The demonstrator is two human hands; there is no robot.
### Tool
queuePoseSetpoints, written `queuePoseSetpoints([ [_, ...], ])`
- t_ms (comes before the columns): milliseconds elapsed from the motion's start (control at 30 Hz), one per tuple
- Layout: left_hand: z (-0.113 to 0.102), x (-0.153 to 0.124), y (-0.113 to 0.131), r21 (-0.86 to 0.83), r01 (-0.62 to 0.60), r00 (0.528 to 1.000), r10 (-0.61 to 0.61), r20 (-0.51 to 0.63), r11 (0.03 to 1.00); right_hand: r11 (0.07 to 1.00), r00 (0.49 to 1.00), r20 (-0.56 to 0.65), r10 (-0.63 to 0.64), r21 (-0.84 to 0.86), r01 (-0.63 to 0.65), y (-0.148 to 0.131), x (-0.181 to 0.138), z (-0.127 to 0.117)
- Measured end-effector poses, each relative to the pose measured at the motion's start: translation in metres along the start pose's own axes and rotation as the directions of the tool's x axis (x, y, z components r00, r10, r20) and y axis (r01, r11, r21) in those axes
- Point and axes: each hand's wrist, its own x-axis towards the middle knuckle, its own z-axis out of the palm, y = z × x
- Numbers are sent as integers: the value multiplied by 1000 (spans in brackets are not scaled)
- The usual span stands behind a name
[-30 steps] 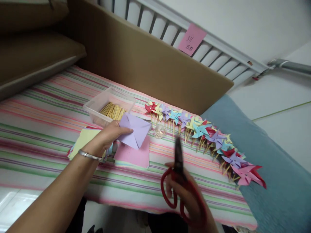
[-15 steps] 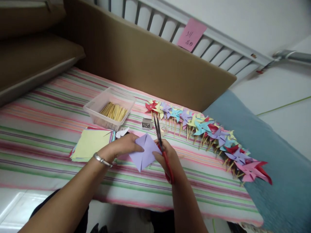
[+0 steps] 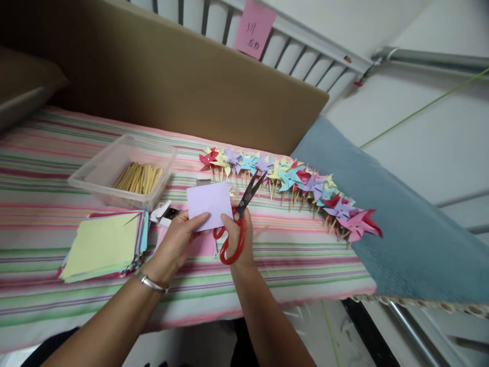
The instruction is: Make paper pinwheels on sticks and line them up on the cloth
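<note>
Turned from diamond to level square since half a second ago: lilac paper (image 3: pixel 208 205) at frame centre, lower edge pinched by left hand (image 3: pixel 179 239). Right hand (image 3: pixel 239 232) curled through red scissors (image 3: pixel 234 232), blades parted beside the sheet. No cut visible. Judging by finished pinwheels (image 3: pixel 290 178) at right and stacked squares (image 3: pixel 101 244) lower left: well underway, plenty left.

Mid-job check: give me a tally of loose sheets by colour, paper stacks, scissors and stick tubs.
lilac sheet, held in the left hand: 1
pink sheet, flat on the striped cloth: 1
paper stack: 1
scissors, blades open, in the right hand: 1
stick tub: 1
Total: 5
</note>
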Motion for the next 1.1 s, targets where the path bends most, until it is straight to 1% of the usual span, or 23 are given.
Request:
queuePoseSetpoints([
  [100,1,2,-6,-15,-84,990,81,-113,996,1000,998,48,29,-3,-29,1,-3,3],
  [200,-2,3,2,25,-139,975,142,-172,990,995,990,93,102,-4,-102,2,-4,4],
  [300,-12,3,23,136,-231,941,257,-221,963,985,970,172,170,-39,-165,1,-5,1],
  [367,-21,4,40,236,-274,915,328,-234,932,980,958,222,180,-120,-156,1,-6,-2],
  [433,-31,5,56,299,-296,892,375,-253,907,973,950,262,171,-196,-121,0,-9,-6],
  [500,-38,6,69,305,-322,874,406,-269,896,966,919,343,195,-231,-119,-4,-14,-8],
  [533,-41,7,73,300,-333,868,415,-272,894,961,889,399,224,-244,-133,-7,-17,-9],
  [633,-45,6,83,282,-325,876,400,-269,902,930,794,510,331,-317,-184,-17,-26,-9],
  [700,-48,4,87,269,-301,895,369,-252,915,903,750,530,396,-372,-214,-23,-29,-9],
  [767,-51,3,90,254,-281,918,336,-211,926,879,715,539,445,-415,-234,-27,-31,-8],
  [800,-53,2,92,252,-268,929,318,-188,930,869,707,537,461,-434,-237,-29,-31,-8],
  [900,-58,2,94,249,-236,951,276,-142,939,842,704,509,496,-481,-245,-31,-32,-7],
  [1033,-57,2,94,240,-236,951,274,-140,942,816,693,486,532,-512,-267,-33,-34,-4],
  [1100,-55,2,93,252,-232,954,270,-128,940,809,705,470,530,-529,-255,-33,-35,-2],
])
